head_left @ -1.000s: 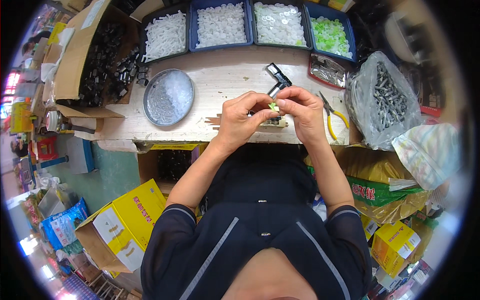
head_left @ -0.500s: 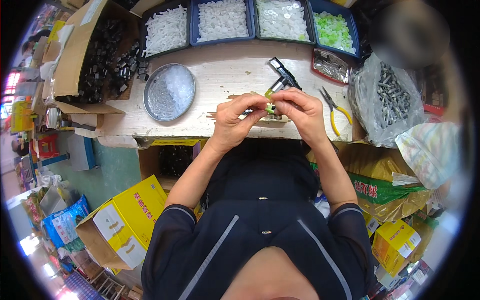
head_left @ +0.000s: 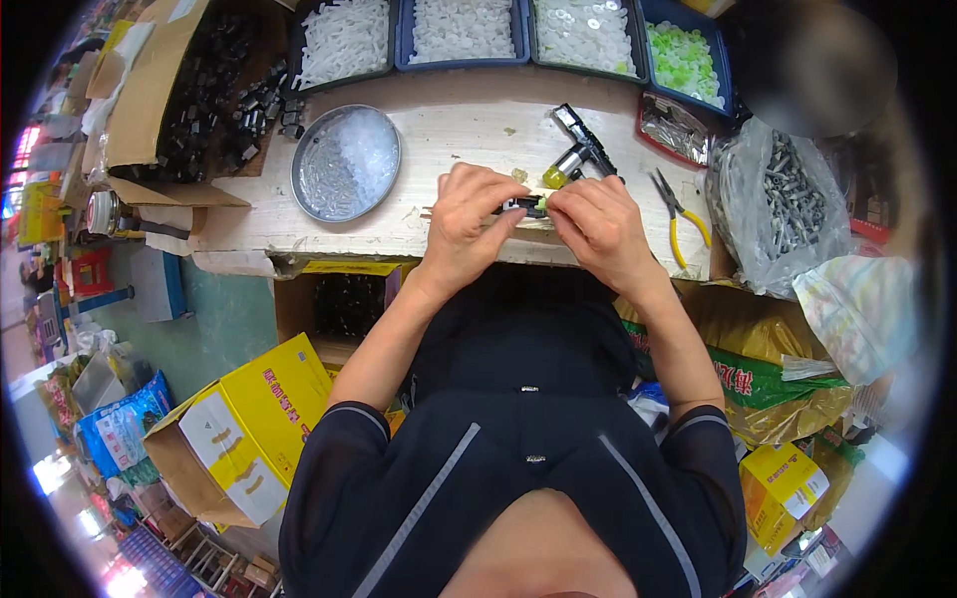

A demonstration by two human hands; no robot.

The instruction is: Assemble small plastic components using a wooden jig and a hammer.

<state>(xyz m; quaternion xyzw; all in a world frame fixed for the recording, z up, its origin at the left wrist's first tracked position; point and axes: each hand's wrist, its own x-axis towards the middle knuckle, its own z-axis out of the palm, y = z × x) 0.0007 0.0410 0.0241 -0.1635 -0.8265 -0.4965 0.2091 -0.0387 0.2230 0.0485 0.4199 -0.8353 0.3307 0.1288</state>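
At the front edge of the workbench both my hands are closed around small parts. My left hand (head_left: 469,224) pinches a small black part (head_left: 520,203) between thumb and fingers. In the fingertips of my right hand (head_left: 605,227) is a small light-green plastic piece (head_left: 542,202), touching or right beside the end of the black part. My fingers hide much of both. Just beyond my right hand lies a black, gun-shaped thing (head_left: 586,140) with a clear cylinder and a yellow-green end (head_left: 554,177).
Trays of white pieces (head_left: 464,32) and green pieces (head_left: 686,62) line the back. A round metal dish (head_left: 317,189) holds clear bits. Yellow-handled pliers (head_left: 678,221), a red tray (head_left: 673,130) and a bag of metal parts (head_left: 788,199) sit right. A carton (head_left: 140,130) of black parts stands left.
My hands have lowered slightly toward the bench edge. The green piece, earlier held up between both hands' fingertips, is now at the black part. The whole view has shifted a little.
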